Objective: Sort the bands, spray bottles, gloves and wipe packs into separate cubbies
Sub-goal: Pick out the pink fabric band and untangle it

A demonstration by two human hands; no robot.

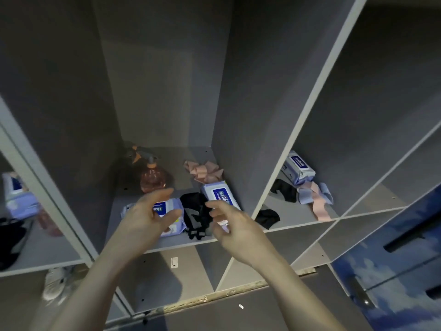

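Overhead, a grey cubby unit (281, 144) of dim laminate panels fills the view, its pale-edged dividers splitting it into 3 visible upper compartments above lower ones, with a dark floor and a blue patterned surface (393, 271) at 4 o'clock.

On the middle shelf, a pink spray bottle (152, 177) stands upright at 11 o'clock of the hands, its nozzle toward the back-left corner. A crumpled pink band (205, 172) lies at 1 o'clock against the right wall. 2 wipe packs lie flat: the left wipe pack (171, 211) has its long axis running left to right, partly behind the left hand (148, 216); the right wipe pack (220, 195) angles from back-left to front-right. Between them a black glove (196, 215) lies with its fingers pointing at the shelf's front edge.

Both hands hover in front of this shelf with fingers loosely spread and holding nothing, the right hand (235, 225) just over the glove's right side.

At 3 o'clock, the right cubby holds another wipe pack (298, 167), black gloves (285, 189) and pink and pale blue bands (315, 197). At 9 o'clock, the left cubby shows a wipe pack, a pink bottle and something black, blurred.
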